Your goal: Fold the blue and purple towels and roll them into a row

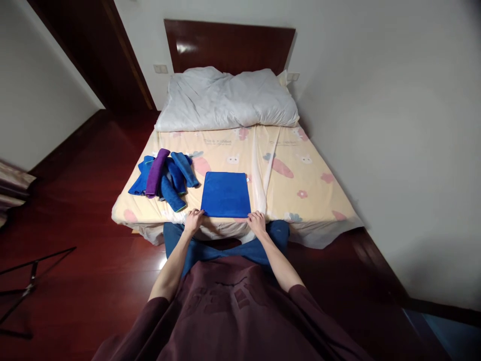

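Note:
A blue cloth lies flat and square on the bed, close to its front edge. My left hand pinches its near left corner, and my right hand pinches its near right corner. Left of this cloth is a heap of several rolled or folded cloths. A purple rolled cloth rests on top of the heap, with blue rolled cloths beside and under it. A small white tag shows at the flat cloth's right edge.
The bed has a patterned sheet, a white quilt folded across its far end and a dark wooden headboard. A black metal stand is on the floor at the left. A wall runs along the right.

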{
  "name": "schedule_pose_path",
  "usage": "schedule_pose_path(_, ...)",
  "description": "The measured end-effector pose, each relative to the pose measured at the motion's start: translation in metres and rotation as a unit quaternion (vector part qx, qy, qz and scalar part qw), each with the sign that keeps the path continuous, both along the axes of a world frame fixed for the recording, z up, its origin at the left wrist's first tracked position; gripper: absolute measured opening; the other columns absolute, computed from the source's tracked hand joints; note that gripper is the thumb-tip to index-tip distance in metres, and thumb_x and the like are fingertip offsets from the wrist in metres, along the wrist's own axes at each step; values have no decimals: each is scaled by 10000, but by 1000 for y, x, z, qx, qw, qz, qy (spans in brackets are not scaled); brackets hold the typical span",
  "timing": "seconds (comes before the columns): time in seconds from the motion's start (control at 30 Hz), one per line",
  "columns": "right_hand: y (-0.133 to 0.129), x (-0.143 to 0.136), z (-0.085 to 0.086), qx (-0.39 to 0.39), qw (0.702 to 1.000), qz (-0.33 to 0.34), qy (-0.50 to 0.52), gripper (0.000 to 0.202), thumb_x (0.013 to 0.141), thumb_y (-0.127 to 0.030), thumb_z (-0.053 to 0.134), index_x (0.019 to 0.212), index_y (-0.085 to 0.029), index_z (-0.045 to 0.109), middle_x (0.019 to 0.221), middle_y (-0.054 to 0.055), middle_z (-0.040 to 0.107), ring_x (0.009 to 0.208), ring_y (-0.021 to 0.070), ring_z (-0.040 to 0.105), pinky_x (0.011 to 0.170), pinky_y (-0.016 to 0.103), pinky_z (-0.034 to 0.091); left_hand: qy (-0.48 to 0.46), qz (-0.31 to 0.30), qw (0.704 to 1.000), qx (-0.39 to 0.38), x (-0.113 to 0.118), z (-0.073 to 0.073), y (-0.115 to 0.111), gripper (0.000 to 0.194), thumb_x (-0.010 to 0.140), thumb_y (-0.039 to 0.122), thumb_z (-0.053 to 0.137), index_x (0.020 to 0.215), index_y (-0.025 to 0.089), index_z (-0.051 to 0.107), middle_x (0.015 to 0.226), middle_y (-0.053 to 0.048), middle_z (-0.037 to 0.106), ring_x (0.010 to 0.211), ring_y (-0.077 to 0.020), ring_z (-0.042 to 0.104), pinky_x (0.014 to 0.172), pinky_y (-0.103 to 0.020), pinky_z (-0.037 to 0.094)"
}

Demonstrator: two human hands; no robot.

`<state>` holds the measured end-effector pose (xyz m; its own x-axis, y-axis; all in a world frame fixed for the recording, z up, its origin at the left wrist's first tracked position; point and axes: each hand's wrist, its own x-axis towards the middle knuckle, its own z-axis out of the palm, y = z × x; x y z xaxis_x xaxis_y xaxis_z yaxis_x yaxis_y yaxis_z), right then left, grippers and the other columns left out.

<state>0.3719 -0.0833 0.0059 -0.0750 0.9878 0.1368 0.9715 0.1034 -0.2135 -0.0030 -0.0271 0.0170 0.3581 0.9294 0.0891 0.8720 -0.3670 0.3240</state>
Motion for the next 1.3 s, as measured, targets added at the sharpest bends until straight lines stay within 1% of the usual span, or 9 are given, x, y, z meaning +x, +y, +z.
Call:
schedule_pose_path(0.13, -17, 10, -9, 55, 998, 27, 33, 270, 947, -117, 568, 1040, -189, 811, 1104, 102, 803, 1066, 265, 651, 952, 392, 439, -41, -9, 999, 7, -8, -10, -15, 394, 954, 123, 529, 1246, 245, 765, 1260, -93, 759, 1182, -303, 638, 1013, -459, 505)
schedule_pose_path(0.27, -24, 13, -17, 59, 994, 64, 63, 346, 942, -137, 592, 1234, -200, 765, 1302, 109, 742, 1188, 277, 632, 1020, 426, 459, -84, -35, 996, -3, -12, -17, -21, 464, 930, 92, 496, 1294, 241, 742, 1364, -79, 715, 1190, -289, 618, 1023, -458, 523)
schedule_pose_path(0.37, -22, 13, -20, 43, 994, 51, 85, 439, 925, -124, 598, 1336, -212, 723, 1387, 110, 700, 1260, 295, 611, 1057, 464, 476, -103, -44, 994, -4, -10, -20, -17, 508, 891, 73, 496, 1301, 250, 737, 1415, -72, 684, 1225, -294, 595, 1063, -493, 516)
schedule_pose_path(0.6, -4, 22, -27, 64, 964, 11, 257, 417, 893, -96, 530, 1188, -209, 802, 1214, 89, 774, 1162, 262, 668, 1092, 455, 541, -170, -13, 985, -34, -7, -24, -1, 429, 824, 84, 523, 1129, 210, 797, 1391, -78, 699, 1221, -291, 604, 1105, -503, 510)
schedule_pose_path(0.83, 12, 27, -33, 32, 943, -7, 330, 490, 760, -38, 533, 1116, -211, 822, 1176, 101, 760, 1129, 248, 694, 1096, 452, 558, -211, 6, 976, -60, -6, -27, 16, 406, 783, 98, 522, 1051, 212, 804, 1305, -69, 742, 1217, -269, 659, 1130, -483, 498)
schedule_pose_path(0.97, 17, 27, -33, 31, 917, -40, 397, 416, 742, -79, 528, 991, -215, 832, 1167, 101, 756, 1118, 244, 709, 1072, 444, 572, -244, 38, 967, -65, -5, -28, 18, 318, 850, 142, 527, 1001, 210, 798, 1242, -75, 769, 1184, -260, 677, 1102, -448, 523)
schedule_pose_path(1.07, 20, 27, -31, 41, 891, -48, 450, 393, 750, -135, 523, 998, -213, 818, 1184, 94, 771, 1159, 245, 709, 1111, 448, 547, -270, 63, 958, -72, -5, -29, 18, 260, 898, 223, 568, 1036, 201, 788, 1205, -85, 781, 1163, -268, 684, 1067, -430, 543)
schedule_pose_path(1.13, 22, 27, -29, 24, 882, -51, 467, 370, 765, -184, 530, 1012, -207, 805, 1141, 89, 791, 1100, 242, 727, 1073, 435, 565, -274, 81, 955, -79, -4, -29, 18, 255, 914, 288, 598, 1064, 199, 784, 1179, -92, 787, 1127, -274, 692, 1030, -424, 560)
schedule_pose_path(1.3, 27, 24, -28, -3, 884, -86, 459, 286, 851, -401, 577, 926, -185, 750, 920, 85, 791, 793, 226, 717, 816, 375, 619, -266, 150, 949, -80, 1, -26, 20, 286, 933, 417, 607, 987, 181, 760, 1041, -115, 788, 1009, -274, 718, 974, -416, 576)
